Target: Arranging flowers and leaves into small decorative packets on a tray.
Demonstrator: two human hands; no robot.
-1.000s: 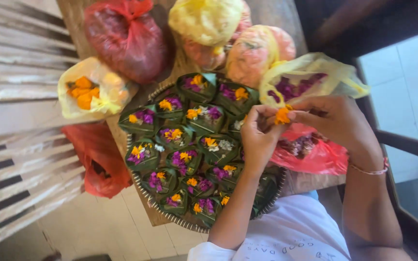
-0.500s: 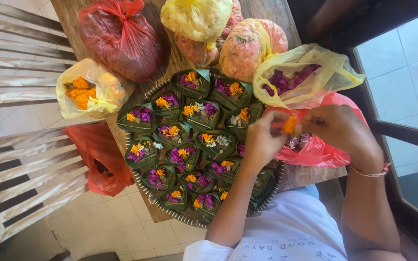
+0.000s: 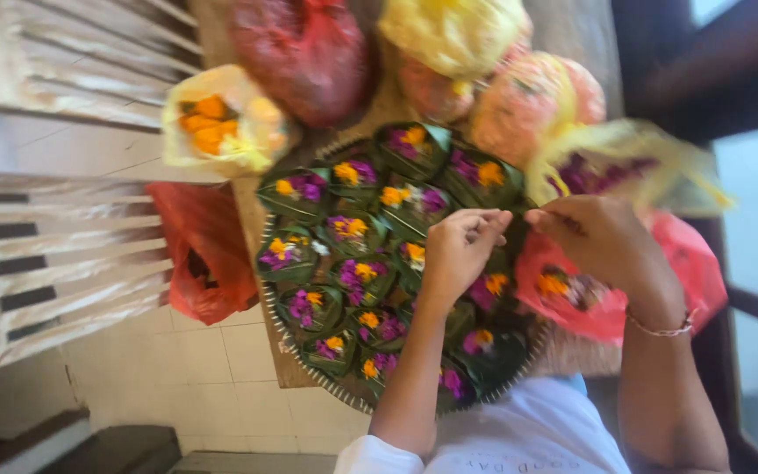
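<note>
A round woven tray (image 3: 309, 364) holds several green leaf cups (image 3: 348, 233) filled with purple, orange and white flowers. My left hand (image 3: 456, 253) hovers over the tray's right part with its fingers pinched together. My right hand (image 3: 598, 237), with a thin bracelet (image 3: 660, 329) on its wrist, is close beside it, above a red bag of mixed flowers (image 3: 704, 272). Its fingertips are also curled in and almost touch the left hand's. The picture is blurred, and no flower shows between the fingers.
Behind the tray lie a yellow bag of purple petals (image 3: 625, 171), a pale bag of orange marigolds (image 3: 221, 123), a dark red bag (image 3: 304, 53), a yellow bag (image 3: 454, 31) and a pink-orange bag (image 3: 528, 101). A red bag (image 3: 203, 254) hangs off the table's left edge beside slatted wooden chairs (image 3: 63, 263).
The orange flower pinched between both hands earlier no longer shows. The hands have shifted slightly over the tray's right side, and the camera has swung, blurring the view.
</note>
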